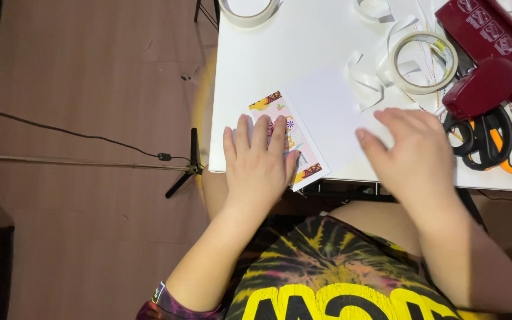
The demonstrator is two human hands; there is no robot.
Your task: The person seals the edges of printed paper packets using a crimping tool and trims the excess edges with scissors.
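My left hand [259,163] lies flat, fingers spread, on a colourful patterned card [280,106] at the front left edge of the white table [280,53]. A plain white sheet [327,112] overlaps the card on its right. My right hand [413,151] presses flat on that white sheet's right side, slightly blurred. Neither hand grips anything; both rest palm-down on the paper.
A tape roll [425,62] with curled white strips lies behind the sheet. Another tape roll [249,13] sits at the table's far left. A dark red punch [493,53] and orange-black scissors [496,142] lie at the right. A tripod foot [192,166] and cable cross the floor at left.
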